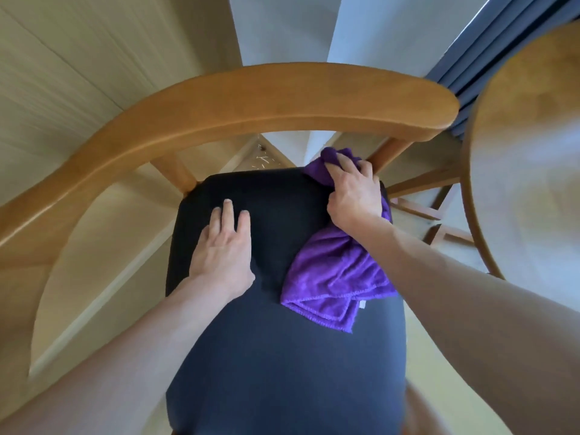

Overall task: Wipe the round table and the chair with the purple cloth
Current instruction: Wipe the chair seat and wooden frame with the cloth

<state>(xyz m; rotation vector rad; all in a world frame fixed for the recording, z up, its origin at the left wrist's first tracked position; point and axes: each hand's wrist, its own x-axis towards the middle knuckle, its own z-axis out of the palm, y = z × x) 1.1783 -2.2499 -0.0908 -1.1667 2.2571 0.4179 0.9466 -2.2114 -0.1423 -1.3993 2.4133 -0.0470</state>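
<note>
Pale wood floor, blue curtain [489,73] beyond; chair-wiping step under way, at the back right corner of the seat.

Counted: one chair [251,98], one round table [527,171] just right of it, one purple cloth [339,274]. Right hand [353,193] bunching and gripping the cloth at the seat's far right corner; left hand [224,246] flat, fingers straight, bracing mid-seat. Next, probably: sweeping the cloth back across the dark seat, then along the curved backrest.
</note>
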